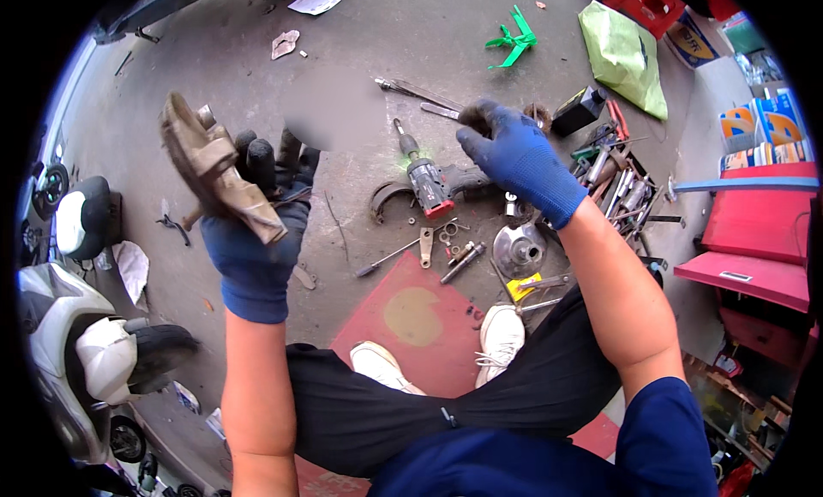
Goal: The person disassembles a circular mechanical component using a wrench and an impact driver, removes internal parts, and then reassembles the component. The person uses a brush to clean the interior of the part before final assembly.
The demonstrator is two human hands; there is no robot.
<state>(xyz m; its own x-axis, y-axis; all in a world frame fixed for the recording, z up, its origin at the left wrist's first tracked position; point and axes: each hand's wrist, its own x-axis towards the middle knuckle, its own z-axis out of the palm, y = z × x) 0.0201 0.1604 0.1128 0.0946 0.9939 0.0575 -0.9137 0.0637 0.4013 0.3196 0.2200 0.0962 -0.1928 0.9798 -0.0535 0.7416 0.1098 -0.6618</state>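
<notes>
My left hand (261, 214), in a blue glove with dark fingers, is closed round a dirty brown cast metal part (219, 167) with a curved rim. The part is held up off the floor, tilted. My right hand (523, 154), gloved alike, is over the tools with fingers bent and thumb apart; nothing shows between them. Near its fingertips lies a silver spanner (440, 110) beside a ratchet handle (411, 90). A black and red cordless impact driver (429, 184) lies below that hand, its small light on. A curved brake shoe (387, 197) touches the driver's left side.
A heap of hand tools (621, 180) and a black bottle (583, 110) stand at right. Bolts (463, 263), a silver disc (519, 248) and a flat link (426, 247) lie before my shoes. A scooter (77, 351) stands left, a red cabinet (754, 231) right.
</notes>
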